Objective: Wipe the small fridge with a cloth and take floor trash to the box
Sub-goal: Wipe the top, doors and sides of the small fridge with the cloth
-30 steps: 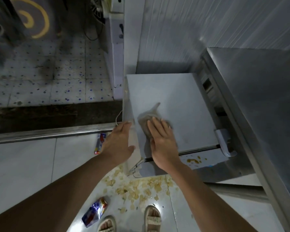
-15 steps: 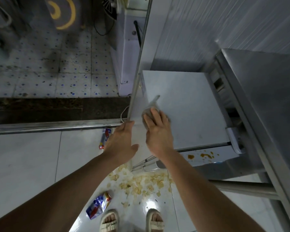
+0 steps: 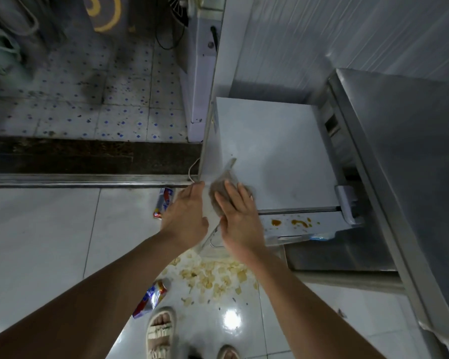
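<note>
Two bare hands work at the near left corner of the small white box-shaped fridge (image 3: 275,151), seen from above. The right hand (image 3: 240,218) lies flat with straight fingers on a crumpled grey-brown cloth (image 3: 219,189), pressing it to the fridge's flat top close to the left edge; one thin corner of the cloth sticks out away from the person. The left hand (image 3: 186,216) is released, fingers straight and together, resting against the fridge's left side just beside the cloth, gripping nothing. Orange sauce smears (image 3: 292,223) mark the front face of the fridge below the top edge, to the right of the right wrist. On the glossy white floor tiles (image 3: 42,242) in front of the fridge lies a scatter of pale yellow crumbled chips (image 3: 215,274). A crumpled red, blue and silver snack wrapper (image 3: 151,297) lies near the person's sandalled left foot (image 3: 161,332), and a second wrapper of the same colours (image 3: 163,202) lies by the metal door threshold (image 3: 75,181), partly hidden behind the left hand. A stainless steel table (image 3: 412,156) stands just right of the fridge.
</note>
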